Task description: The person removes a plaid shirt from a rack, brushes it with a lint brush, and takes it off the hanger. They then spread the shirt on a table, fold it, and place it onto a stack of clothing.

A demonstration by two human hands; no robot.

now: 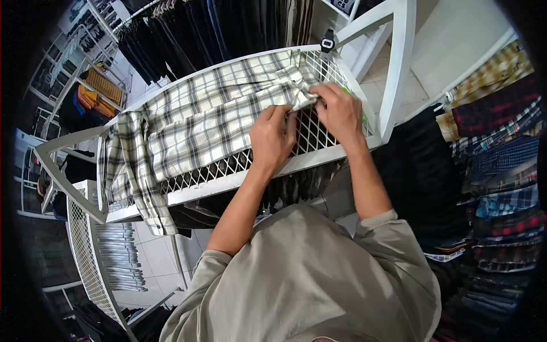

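Observation:
A cream and dark plaid shirt [199, 122] lies spread along the top of a white wire-mesh rack [319, 142], one sleeve hanging off the left end. My left hand [272, 137] pinches the shirt's edge near its right end. My right hand [339, 108] grips a bunched corner of the same shirt just beside it. Both hands sit close together over the mesh, at the rack's right side.
Dark trousers [228, 28] hang on a rail behind the rack. Folded plaid shirts [501, 142] are stacked on shelves at the right. A white frame post [399, 62] rises at the rack's right corner. Tiled floor shows below left.

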